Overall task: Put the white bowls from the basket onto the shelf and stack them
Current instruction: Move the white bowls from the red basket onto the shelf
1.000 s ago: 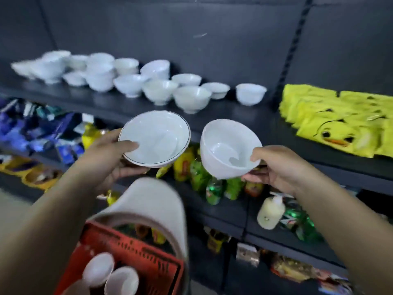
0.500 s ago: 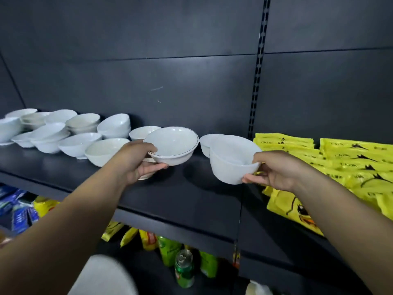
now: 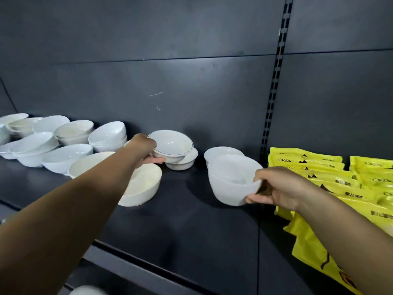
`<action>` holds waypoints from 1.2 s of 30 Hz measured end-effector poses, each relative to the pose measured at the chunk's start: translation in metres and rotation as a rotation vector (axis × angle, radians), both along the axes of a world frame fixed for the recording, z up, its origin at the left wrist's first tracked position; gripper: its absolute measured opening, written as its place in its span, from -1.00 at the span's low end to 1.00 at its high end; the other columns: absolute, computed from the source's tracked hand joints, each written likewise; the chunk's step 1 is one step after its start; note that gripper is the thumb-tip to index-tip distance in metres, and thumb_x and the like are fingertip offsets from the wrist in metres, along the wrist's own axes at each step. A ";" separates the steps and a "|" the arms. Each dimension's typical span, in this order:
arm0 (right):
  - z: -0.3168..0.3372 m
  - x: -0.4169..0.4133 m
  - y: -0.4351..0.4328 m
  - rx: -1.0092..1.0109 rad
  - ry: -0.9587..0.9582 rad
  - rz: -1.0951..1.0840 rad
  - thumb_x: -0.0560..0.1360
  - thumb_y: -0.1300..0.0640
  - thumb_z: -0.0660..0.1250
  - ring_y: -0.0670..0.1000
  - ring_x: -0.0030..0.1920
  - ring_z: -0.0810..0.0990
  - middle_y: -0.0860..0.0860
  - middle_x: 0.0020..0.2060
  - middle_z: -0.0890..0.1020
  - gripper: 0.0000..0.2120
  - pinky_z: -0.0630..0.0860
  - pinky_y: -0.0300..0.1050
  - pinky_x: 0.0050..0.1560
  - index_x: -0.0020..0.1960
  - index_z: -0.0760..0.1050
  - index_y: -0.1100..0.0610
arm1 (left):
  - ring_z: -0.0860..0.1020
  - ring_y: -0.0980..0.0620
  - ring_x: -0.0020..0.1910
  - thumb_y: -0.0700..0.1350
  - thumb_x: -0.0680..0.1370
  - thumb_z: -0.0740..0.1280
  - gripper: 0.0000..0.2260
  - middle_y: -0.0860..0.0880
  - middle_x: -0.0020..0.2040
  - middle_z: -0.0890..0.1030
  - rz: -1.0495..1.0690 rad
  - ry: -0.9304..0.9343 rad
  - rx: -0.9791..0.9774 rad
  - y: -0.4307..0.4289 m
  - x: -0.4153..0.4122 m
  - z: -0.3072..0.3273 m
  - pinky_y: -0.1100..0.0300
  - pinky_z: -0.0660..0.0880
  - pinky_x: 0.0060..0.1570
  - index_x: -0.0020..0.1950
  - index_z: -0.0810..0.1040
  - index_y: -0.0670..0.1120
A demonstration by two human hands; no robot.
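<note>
- Far left, back of the shelf point(image 3: 191, 220): I count a crowd of white bowls point(image 3: 70, 133), several nested in short stacks.
- Cream bowl point(image 3: 142, 186) stands alone, partly under my left forearm.
- Left hand point(image 3: 144, 151): fingers curled round the near wall of a lined-rim bowl point(image 3: 172, 145), which sits tilted on a lower bowl point(image 3: 185, 162).
- Lone bowl point(image 3: 221, 152) on the shelf, just behind the next.
- Right hand point(image 3: 280, 188): thumb at the rim, fingers beneath, pinching a plain white bowl point(image 3: 229, 184) low over the shelf; contact I cannot tell.
- Yellow packets point(image 3: 319, 167) piled at right.
</note>
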State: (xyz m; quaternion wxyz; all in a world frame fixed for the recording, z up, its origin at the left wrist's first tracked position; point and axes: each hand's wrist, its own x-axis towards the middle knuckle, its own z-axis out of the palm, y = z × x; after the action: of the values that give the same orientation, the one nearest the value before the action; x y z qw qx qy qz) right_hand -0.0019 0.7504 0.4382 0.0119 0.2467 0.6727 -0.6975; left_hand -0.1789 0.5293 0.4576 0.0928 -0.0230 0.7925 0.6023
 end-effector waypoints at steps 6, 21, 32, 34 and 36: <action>-0.022 -0.013 -0.005 0.003 -0.077 0.021 0.49 0.37 0.12 0.17 -0.57 0.58 0.23 -0.25 0.50 -0.89 0.57 -0.20 -0.55 -0.09 0.41 0.27 | 0.54 -0.08 -0.62 -0.31 0.55 0.13 -0.91 -0.16 -0.25 0.47 0.062 0.054 -0.110 0.017 -0.033 -0.018 0.09 0.57 -0.38 0.01 0.39 -0.24; -0.037 -0.031 -0.008 0.012 -0.075 0.028 0.47 0.36 0.14 0.13 -0.57 0.58 0.21 -0.30 0.52 -0.85 0.56 -0.24 -0.55 -0.12 0.45 0.19 | 0.50 -0.26 0.11 -0.02 0.56 0.24 -0.63 -0.31 0.09 0.58 0.030 0.386 -0.715 0.032 -0.081 -0.031 0.04 0.40 0.05 0.04 0.53 -0.36; -0.040 -0.031 -0.007 0.002 -0.078 0.019 0.48 0.33 0.15 0.11 -0.57 0.58 0.21 -0.27 0.52 -0.87 0.51 -0.28 -0.58 -0.07 0.44 0.18 | 0.48 -0.27 0.14 -0.04 0.57 0.21 -0.66 -0.30 0.11 0.56 -0.031 0.414 -0.878 0.031 -0.086 -0.037 0.04 0.39 0.07 0.08 0.54 -0.31; -0.040 -0.031 -0.007 -0.006 -0.075 0.010 0.49 0.32 0.16 0.11 -0.57 0.58 0.21 -0.27 0.52 -0.88 0.50 -0.29 -0.59 -0.07 0.44 0.18 | 0.50 -0.26 0.11 -0.07 0.57 0.23 -0.69 -0.30 0.08 0.58 -0.034 0.428 -0.870 0.032 -0.086 -0.037 0.04 0.41 0.06 0.06 0.55 -0.31; -0.042 -0.032 -0.008 0.003 -0.068 -0.006 0.49 0.31 0.16 0.09 -0.58 0.57 0.22 -0.29 0.51 -0.89 0.49 -0.30 -0.60 -0.09 0.44 0.18 | 0.60 -0.18 -0.04 -0.09 0.57 0.22 -0.73 -0.28 -0.05 0.62 -0.046 0.427 -0.823 0.031 -0.087 -0.036 0.06 0.47 0.01 0.01 0.57 -0.29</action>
State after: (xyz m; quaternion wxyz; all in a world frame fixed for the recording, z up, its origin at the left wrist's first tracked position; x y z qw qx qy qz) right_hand -0.0335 0.7421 0.3960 0.0321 0.2724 0.6723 -0.6876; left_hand -0.2658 0.5603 0.4212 -0.0757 0.0842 0.9674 0.2265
